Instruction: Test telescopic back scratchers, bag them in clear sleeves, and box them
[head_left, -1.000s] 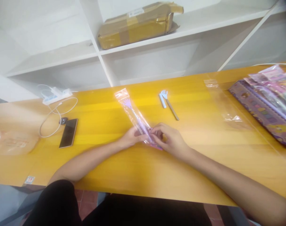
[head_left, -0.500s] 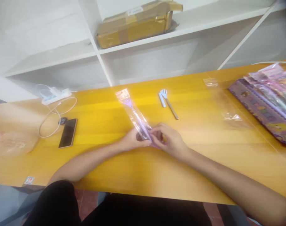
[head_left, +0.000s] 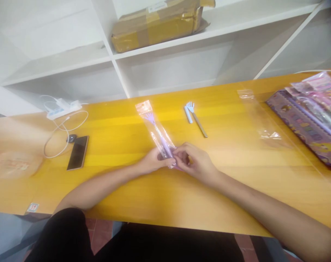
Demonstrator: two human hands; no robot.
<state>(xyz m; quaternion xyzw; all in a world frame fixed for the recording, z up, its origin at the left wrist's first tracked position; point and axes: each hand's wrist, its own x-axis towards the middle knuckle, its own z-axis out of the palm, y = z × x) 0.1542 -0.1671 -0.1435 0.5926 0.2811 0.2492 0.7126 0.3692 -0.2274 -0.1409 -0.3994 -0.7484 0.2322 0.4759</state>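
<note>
A purple back scratcher [head_left: 165, 144] with a claw-shaped head lies inside a long clear plastic bag [head_left: 144, 107], slanting away from me. My left hand [head_left: 154, 161] is closed around the bag's near end, thumb across the front. My right hand [head_left: 194, 160] pinches at the same end from the right, fingertips against the plastic and the handle; what exactly lies between them is partly hidden. Beyond my hands, a blue back scratcher [head_left: 197, 120] with a metal shaft rests on the table, its loose blue handle piece [head_left: 188, 115] beside the head.
A clear bag [head_left: 260, 116] lies flat at right, beside a purple patterned package [head_left: 302, 125] with several wrapped items on it. At left are a phone [head_left: 77, 153], a white cable and a power strip [head_left: 64, 109]. Shelves behind hold a cardboard box [head_left: 157, 31].
The view has shifted slightly. Both hands stay at the near end of the bag, with only very small finger movement; the back scratcher remains in the bag.
</note>
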